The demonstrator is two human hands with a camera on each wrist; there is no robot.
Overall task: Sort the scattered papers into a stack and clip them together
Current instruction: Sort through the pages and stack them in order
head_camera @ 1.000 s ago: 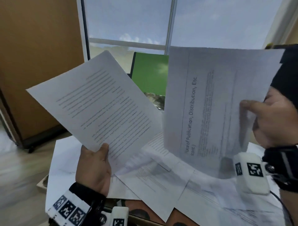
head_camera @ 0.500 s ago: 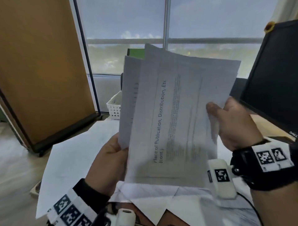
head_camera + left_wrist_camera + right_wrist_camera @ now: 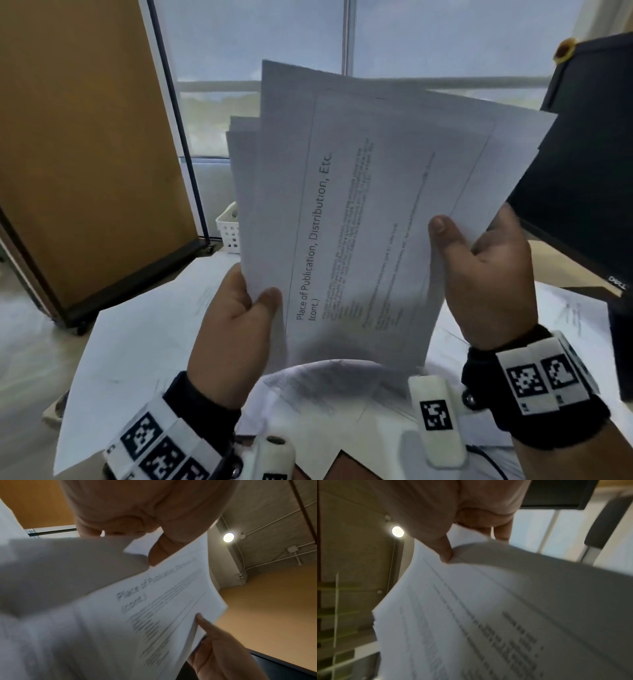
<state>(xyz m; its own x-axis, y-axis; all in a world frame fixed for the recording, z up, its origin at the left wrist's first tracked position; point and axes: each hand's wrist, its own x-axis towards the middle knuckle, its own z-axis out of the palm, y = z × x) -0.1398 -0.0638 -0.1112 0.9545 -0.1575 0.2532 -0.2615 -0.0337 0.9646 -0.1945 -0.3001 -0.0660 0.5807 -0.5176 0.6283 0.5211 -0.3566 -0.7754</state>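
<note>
Both my forearms are raised in front of my chest, wrists bent back, holding a sheaf (image 3: 359, 222) of paper up nearly upright above the desk. My left hand (image 3: 233, 325) pinches the sheaf's lower left corner, thumb on the printed face and the other fingers curled behind. My right hand (image 3: 486, 284) grips the right edge lower down, thumb (image 3: 442, 229) flat across the front; from the right wrist view the fingers (image 3: 501, 532) wrap behind the sheets.

The sheaf is thin white office paper, several sheets fanned unevenly so that their top and left edges step out of line. The front sheet carries a large heading running sideways, with fine grey lines of text and ruled margins. The lower edge bows slightly toward me.

More loose sheets (image 3: 137, 342) lie flat and overlapping on the desk beneath my hands. A dark monitor (image 3: 582, 154) stands to the right.
</note>
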